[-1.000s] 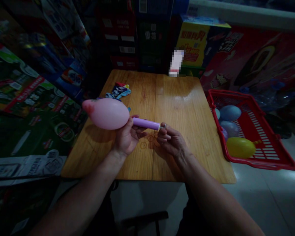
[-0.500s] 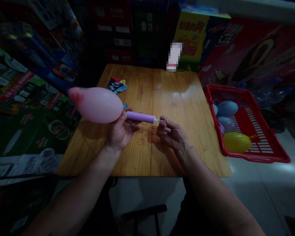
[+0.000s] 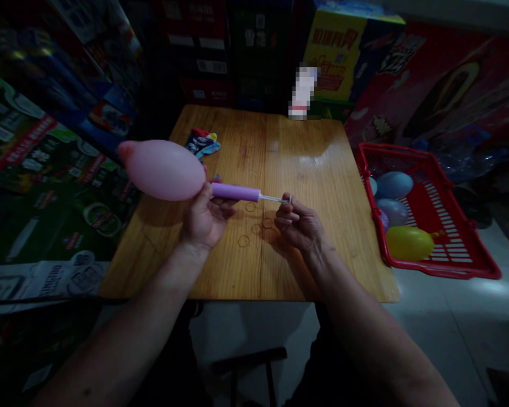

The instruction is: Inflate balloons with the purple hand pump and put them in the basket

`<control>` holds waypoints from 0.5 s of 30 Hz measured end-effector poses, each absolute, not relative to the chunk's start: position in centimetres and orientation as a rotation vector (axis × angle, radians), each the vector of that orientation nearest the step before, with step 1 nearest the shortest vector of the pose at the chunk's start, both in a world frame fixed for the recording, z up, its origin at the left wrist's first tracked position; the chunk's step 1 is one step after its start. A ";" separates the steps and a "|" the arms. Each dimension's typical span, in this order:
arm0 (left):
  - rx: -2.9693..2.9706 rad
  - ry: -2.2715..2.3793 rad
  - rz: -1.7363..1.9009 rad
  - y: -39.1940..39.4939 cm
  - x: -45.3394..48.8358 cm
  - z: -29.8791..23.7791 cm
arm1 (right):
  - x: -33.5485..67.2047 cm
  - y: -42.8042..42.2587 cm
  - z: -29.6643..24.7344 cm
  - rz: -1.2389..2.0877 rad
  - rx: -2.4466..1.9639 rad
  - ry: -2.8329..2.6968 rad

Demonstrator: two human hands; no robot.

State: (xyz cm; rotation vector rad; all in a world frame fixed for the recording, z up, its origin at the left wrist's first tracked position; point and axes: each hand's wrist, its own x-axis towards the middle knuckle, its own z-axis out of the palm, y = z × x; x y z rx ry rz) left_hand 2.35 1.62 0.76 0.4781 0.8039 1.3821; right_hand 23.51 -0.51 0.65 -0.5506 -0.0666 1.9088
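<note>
A pink balloon [image 3: 163,170], swollen with air, points its red-tinted end to the left. Its neck is at the left end of a purple balloon pump [image 3: 237,192]. My left hand [image 3: 204,220] is closed around that joint, thumb against the balloon's neck, so the nozzle is hidden. At the pump's other end my right hand [image 3: 299,223] pinches the handle of the pale plunger rod, part of which shows outside the barrel. Below the pump, several rubber bands [image 3: 250,226] lie on the wooden table [image 3: 322,169].
Limp balloons [image 3: 203,142] lie in a small pile at the table's back left. To the right stands a red basket [image 3: 432,268] holding several inflated balloons, one of them a yellow balloon [image 3: 409,243]. Stacked cartons [image 3: 207,56] line the back and left.
My right hand has drawn the plunger rod further out to the right. My left hand, the pump and the balloon have shifted slightly left and up in view.
</note>
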 end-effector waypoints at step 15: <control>0.490 0.776 1.241 1.1 3.1 0.6 | 23.3 -0.6 0.7 1.952 -0.600 -0.009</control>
